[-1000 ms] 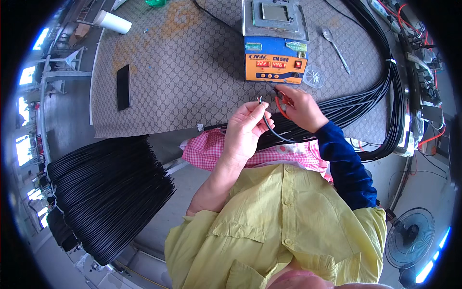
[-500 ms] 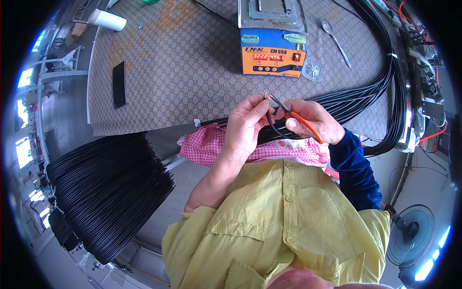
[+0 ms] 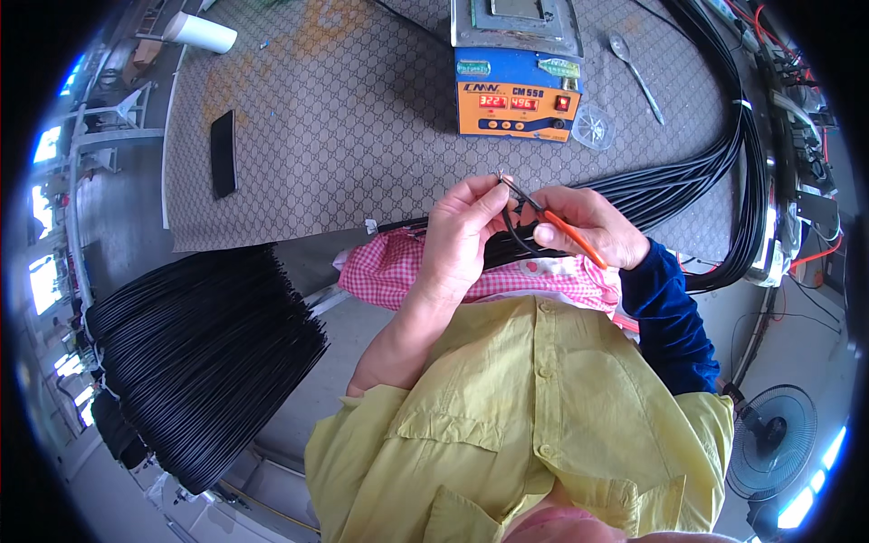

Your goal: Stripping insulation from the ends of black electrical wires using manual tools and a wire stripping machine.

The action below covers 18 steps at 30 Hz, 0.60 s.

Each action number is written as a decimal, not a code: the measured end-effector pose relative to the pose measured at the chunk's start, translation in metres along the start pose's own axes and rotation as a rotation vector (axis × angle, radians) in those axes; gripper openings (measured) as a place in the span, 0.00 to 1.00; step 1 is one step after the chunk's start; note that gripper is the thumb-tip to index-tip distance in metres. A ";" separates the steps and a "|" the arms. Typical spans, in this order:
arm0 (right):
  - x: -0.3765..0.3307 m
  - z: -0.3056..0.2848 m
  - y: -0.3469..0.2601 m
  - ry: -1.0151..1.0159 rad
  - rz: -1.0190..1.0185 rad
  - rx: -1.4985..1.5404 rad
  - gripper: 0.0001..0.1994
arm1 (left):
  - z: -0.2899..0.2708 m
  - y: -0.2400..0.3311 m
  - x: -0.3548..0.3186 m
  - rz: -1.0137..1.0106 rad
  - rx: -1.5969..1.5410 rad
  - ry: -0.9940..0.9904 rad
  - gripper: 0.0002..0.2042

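Between the thumb and fingers of my left hand (image 3: 466, 231) is pinched the end of a black cable (image 3: 512, 233), with fine bare wires at its tip. My right hand (image 3: 593, 226) is wrapped round orange-handled pliers or cutters (image 3: 574, 238); the exact kind is hard to tell. The tool's dark jaws reach up and left to the cable tip, beside my left thumb. Below the fingers the cable curves down. A bundle of long black cables (image 3: 674, 185) runs behind my right hand across the table's right side.
An orange and blue soldering pot unit (image 3: 514, 110) stands on the patterned tabletop (image 3: 326, 154). Near it lie a clear dish (image 3: 593, 127) and a spoon (image 3: 636, 79). A black flat object (image 3: 223, 154) and white cup (image 3: 201, 33) lie left. Massed cables (image 3: 204, 362) hang lower left; a fan (image 3: 771, 442) stands lower right.
The tool's jaws have shifted slightly toward the cable tip, and the tool's handles look a little closer together. Both hands stay nearly in place.
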State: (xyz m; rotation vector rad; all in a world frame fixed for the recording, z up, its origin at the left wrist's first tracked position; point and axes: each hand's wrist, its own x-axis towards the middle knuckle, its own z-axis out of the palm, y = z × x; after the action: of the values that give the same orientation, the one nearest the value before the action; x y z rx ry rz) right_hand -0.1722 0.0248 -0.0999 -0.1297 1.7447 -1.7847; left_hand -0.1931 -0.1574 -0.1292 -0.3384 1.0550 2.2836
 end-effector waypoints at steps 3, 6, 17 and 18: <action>0.001 0.001 0.000 0.004 -0.004 -0.008 0.20 | -0.001 0.000 0.000 -0.002 0.005 0.007 0.06; 0.000 0.003 -0.005 0.014 0.028 0.016 0.19 | -0.002 -0.001 0.000 0.009 -0.007 0.011 0.06; 0.002 0.004 -0.002 0.012 -0.042 -0.034 0.18 | -0.001 -0.005 0.001 0.019 -0.029 -0.009 0.05; 0.002 0.005 -0.001 0.020 -0.046 -0.023 0.18 | -0.002 -0.006 0.001 0.024 -0.029 -0.012 0.05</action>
State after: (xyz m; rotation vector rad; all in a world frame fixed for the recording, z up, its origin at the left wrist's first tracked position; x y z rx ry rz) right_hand -0.1719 0.0197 -0.0987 -0.1636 1.7901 -1.8046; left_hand -0.1900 -0.1554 -0.1344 -0.3257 1.0259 2.3215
